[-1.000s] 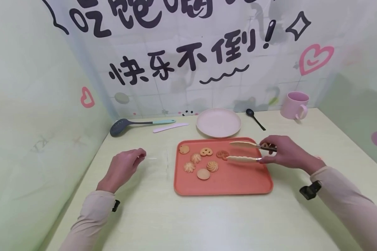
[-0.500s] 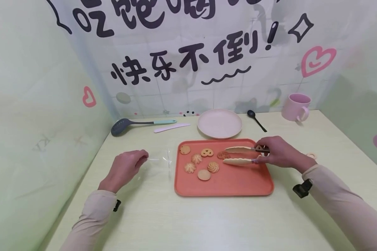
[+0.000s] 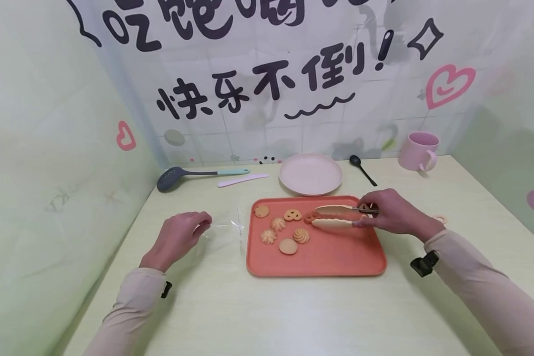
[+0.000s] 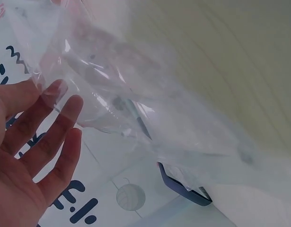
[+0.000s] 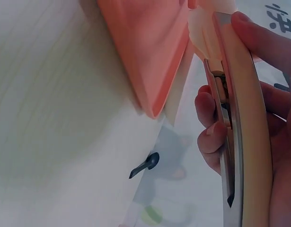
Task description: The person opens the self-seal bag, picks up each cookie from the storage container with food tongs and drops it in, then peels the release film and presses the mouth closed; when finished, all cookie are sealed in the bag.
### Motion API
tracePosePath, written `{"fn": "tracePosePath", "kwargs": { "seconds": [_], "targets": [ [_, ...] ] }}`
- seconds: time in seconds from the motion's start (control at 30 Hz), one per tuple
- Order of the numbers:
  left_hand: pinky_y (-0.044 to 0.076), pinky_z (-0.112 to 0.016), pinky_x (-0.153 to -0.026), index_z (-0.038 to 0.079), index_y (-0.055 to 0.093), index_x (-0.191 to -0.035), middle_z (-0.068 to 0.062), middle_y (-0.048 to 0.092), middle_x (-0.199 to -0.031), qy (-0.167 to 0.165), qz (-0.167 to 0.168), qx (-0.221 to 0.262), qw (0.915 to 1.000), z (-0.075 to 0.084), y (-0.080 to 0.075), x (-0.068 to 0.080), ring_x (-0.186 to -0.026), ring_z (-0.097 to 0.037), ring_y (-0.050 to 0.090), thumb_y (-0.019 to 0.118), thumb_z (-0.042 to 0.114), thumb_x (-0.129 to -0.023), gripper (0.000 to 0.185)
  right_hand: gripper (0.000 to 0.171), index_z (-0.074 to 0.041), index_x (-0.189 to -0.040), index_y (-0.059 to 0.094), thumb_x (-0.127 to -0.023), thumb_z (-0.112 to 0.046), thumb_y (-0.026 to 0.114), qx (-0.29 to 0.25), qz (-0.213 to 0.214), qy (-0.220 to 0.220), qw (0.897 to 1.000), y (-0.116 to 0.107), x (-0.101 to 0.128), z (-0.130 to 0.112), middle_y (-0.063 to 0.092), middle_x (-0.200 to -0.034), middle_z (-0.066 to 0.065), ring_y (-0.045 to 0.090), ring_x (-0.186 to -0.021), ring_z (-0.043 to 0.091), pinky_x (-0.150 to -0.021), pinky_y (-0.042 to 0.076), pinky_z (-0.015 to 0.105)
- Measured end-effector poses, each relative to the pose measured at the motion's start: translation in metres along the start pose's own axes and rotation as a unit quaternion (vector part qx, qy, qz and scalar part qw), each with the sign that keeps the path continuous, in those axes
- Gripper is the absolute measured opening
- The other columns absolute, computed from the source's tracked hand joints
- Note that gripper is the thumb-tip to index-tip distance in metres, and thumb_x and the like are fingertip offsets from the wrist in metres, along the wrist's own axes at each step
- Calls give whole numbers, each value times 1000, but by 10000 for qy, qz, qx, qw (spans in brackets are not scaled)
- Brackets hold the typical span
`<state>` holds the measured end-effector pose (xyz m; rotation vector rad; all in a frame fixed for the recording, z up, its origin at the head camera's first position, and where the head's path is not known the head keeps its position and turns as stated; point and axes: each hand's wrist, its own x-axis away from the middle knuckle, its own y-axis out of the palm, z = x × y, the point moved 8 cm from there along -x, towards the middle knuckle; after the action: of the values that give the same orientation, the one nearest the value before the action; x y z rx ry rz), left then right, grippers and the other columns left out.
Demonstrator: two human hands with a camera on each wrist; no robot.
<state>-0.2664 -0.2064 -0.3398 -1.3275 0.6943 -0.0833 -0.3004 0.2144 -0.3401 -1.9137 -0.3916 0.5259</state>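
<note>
My left hand [image 3: 175, 240] pinches the edge of a clear plastic bag [image 4: 102, 85] between thumb and fingertips, left of the tray; the bag hangs out over the table. My right hand [image 3: 393, 212] grips a pair of tongs [image 3: 335, 224] with pale scalloped tips, fingers wrapped about the metal handles in the right wrist view. The tong arms are spread apart, their tips at a brown pretzel cookie [image 3: 310, 217] on the orange tray [image 3: 333, 259]. Whether they touch it is unclear. Also on the tray are a lighter pretzel cookie [image 3: 292, 215], a swirl cookie [image 3: 300, 236] and several others.
Behind the tray lie a pink plate [image 3: 310, 174], a lilac knife [image 3: 242, 180], a slotted spoon [image 3: 171, 179] and a black spoon [image 3: 362, 170]. A pink mug [image 3: 417, 151] stands at the back right. Fabric walls border the table at the back and sides.
My right hand has moved the tongs left, bringing their tips to the brown pretzel cookie. My left hand still holds the bag, shifted slightly right in view.
</note>
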Motion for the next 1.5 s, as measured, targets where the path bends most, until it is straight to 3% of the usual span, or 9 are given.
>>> {"fn": "tracePosePath", "kwargs": {
  "seconds": [0.27, 0.47, 0.6, 0.7, 0.97, 1.13, 1.37, 1.5],
  "targets": [
    [60, -35, -66, 12, 77, -96, 0, 79, -90, 15, -105, 55, 9999, 2, 5, -2, -76, -16, 74, 80, 9, -84, 13, 28, -16, -85, 70, -75, -35, 88, -304, 215, -556, 9978, 2, -11, -35, 58, -71, -3, 49, -67, 8, -63, 41, 22],
    [59, -37, -67, 11, 79, -94, 0, 79, -88, -31, -235, 85, 9997, 3, 7, -3, -76, -17, 74, 81, 9, -83, 12, 25, -18, -86, 68, -78, -33, 87, -652, 27, -856, 9942, 15, -30, -76, 56, -72, -5, 47, -65, 7, -62, 40, 23],
    [60, -37, -68, 11, 79, -94, 0, 79, -87, -60, -243, 135, 9996, 4, 5, -3, -76, -18, 75, 81, 9, -82, 12, 26, -16, -92, 72, -80, -34, 85, -696, -113, -999, 9925, 25, -43, -103, 64, -79, -4, 52, -68, 9, -64, 44, 24],
    [60, -37, -68, 11, 79, -94, 0, 79, -87, -75, -244, 181, 9995, 3, 4, -3, -76, -17, 75, 81, 8, -82, 12, 29, -14, -98, 73, -81, -35, 84, -711, -291, -997, 9921, 36, -53, -116, 69, -87, -1, 55, -72, 12, -67, 46, 26],
    [60, -37, -70, 12, 79, -94, 1, 79, -86, -89, -250, 210, 9994, 1, 2, -1, -75, -16, 74, 81, 9, -83, 12, 30, -10, -94, 72, -82, -36, 83, -684, -519, -909, 9921, 63, -73, -137, 61, -76, 1, 46, -67, 10, -62, 38, 23],
    [59, -36, -69, 12, 79, -94, 2, 79, -86, -92, -300, 207, 9993, 2, 4, -1, -75, -14, 74, 81, 9, -83, 11, 28, -13, -92, 73, -82, -37, 83, -667, -639, -836, 9922, 74, -83, -150, 59, -73, -5, 45, -64, 8, -58, 38, 20],
    [59, -35, -68, 13, 79, -93, 3, 79, -86, -41, -200, 375, 9991, 2, 5, 0, -74, -13, 74, 82, 9, -82, 12, 30, -17, -76, 63, -82, -38, 82, -555, -865, -668, 9925, 89, -95, -169, 46, -65, -6, 37, -60, 8, -55, 30, 21],
    [57, -32, -65, 14, 79, -91, 3, 78, -84, 20, -50, 426, 9991, 3, 1, -3, -71, -11, 72, 82, 8, -81, 12, 34, -17, -71, 57, -82, -38, 82, -521, -706, -809, 9929, 92, -105, -182, 38, -62, -8, 31, -58, 7, -54, 25, 21]
  ]
}}
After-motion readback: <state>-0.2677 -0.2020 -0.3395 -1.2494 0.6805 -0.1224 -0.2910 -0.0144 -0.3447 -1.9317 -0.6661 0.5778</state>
